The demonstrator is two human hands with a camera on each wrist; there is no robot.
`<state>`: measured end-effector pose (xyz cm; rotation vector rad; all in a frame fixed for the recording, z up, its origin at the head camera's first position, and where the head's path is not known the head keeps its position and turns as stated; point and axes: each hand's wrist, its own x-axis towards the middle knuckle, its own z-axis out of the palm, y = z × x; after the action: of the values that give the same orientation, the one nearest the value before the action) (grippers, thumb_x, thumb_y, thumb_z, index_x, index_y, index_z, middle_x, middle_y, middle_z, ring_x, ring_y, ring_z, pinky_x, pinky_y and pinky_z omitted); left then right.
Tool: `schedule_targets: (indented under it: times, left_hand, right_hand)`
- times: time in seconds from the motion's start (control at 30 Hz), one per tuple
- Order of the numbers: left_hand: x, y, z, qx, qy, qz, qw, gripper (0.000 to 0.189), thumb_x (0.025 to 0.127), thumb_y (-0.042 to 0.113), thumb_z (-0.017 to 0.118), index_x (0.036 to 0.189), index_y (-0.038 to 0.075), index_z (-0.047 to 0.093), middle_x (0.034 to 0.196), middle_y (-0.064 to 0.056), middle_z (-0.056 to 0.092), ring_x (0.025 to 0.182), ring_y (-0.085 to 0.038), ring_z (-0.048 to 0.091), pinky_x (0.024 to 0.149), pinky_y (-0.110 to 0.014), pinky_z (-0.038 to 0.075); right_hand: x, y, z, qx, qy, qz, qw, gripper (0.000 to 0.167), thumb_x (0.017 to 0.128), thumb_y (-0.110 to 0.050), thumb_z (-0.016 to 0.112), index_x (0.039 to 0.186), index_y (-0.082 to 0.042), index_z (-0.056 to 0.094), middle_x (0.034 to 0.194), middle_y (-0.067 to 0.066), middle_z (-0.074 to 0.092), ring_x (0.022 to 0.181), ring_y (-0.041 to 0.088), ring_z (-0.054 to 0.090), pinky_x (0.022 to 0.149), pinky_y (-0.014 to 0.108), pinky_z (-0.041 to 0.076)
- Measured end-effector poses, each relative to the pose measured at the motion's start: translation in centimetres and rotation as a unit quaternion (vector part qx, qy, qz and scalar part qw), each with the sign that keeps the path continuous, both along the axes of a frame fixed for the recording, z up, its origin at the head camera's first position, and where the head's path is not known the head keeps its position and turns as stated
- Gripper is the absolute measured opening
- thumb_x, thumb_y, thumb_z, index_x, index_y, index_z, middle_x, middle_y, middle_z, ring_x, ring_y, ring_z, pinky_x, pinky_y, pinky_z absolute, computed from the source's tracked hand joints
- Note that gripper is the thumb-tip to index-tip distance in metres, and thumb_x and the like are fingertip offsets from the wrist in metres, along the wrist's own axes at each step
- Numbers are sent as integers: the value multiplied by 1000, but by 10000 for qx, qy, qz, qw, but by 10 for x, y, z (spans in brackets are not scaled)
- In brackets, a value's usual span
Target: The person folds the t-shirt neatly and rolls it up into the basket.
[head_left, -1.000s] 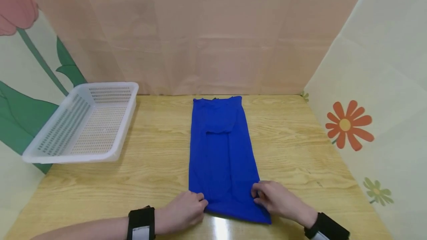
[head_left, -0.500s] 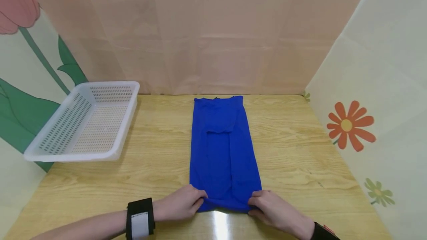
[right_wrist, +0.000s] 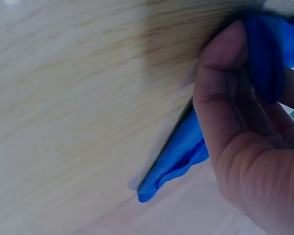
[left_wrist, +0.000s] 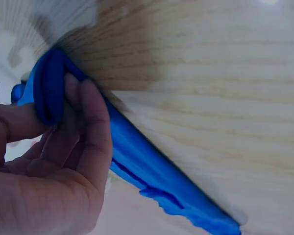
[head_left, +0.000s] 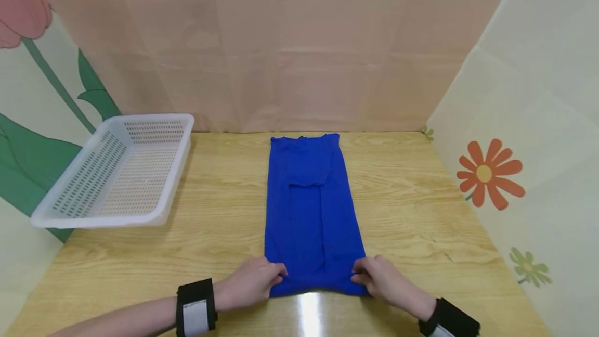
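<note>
Fabric [head_left: 304, 222], blue, soft and matte, lay in a long, layered panel on the pale, wood-grained table [head_left: 224, 196], its near edge doubled into a thick fold. The left hand [head_left: 250, 281] pinched one near corner between thumb and fingers; the right hand [head_left: 389, 282] pinched the other. A white plastic basket [head_left: 107, 221], rectangular with perforated walls, stood well apart to the left.

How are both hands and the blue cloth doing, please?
Left hand, right hand pinching blue cloth at near corners. Near edge folded. No obstruction visible.
</note>
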<state>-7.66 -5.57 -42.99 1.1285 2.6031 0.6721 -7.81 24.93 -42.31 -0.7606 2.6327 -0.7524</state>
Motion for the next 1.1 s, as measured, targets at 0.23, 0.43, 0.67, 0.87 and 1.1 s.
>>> schedule_targets:
  times: [0.23,0.43,0.67,0.87,1.1]
  left_hand:
    - [-2,0,0,-245,-10,122,9996,4,88,20,55,90,16,56,65,13,47,53,1,43,44,-16,35]
    - [-1,-1,1,-699,271,112,9971,7,90,24,52,91,18,52,60,12,44,51,-2,42,43,-19,34]
    - [8,4,-3,-1098,2353,-755,9627,17,84,13,60,100,18,56,89,3,51,76,-11,46,60,-23,42]
    - [10,5,-6,-849,3298,-1291,9313,4,76,15,62,79,16,62,76,5,49,66,-10,46,54,-21,37]
    - [15,6,-2,-1286,3408,-1459,9198,7,79,20,61,82,15,61,73,4,50,59,-9,43,43,-18,34]
  right_hand:
    - [-9,2,-1,30,-395,-144,9991,11,83,-15,62,76,-15,54,56,-11,46,43,0,40,38,18,31]
    - [-13,3,-1,-66,-545,-67,9985,13,82,-16,64,74,-15,53,55,-12,47,41,0,40,36,17,28]
    - [-15,2,0,126,-664,-70,9977,14,81,-12,63,76,-15,50,52,-12,46,39,1,41,35,16,27]
    - [-5,-6,2,1038,1071,407,9880,15,78,-12,66,79,-18,53,67,-11,44,58,6,43,49,22,37]
    - [4,-9,1,870,2076,997,9692,9,77,-7,64,78,-16,62,75,-10,48,68,5,45,58,23,43]
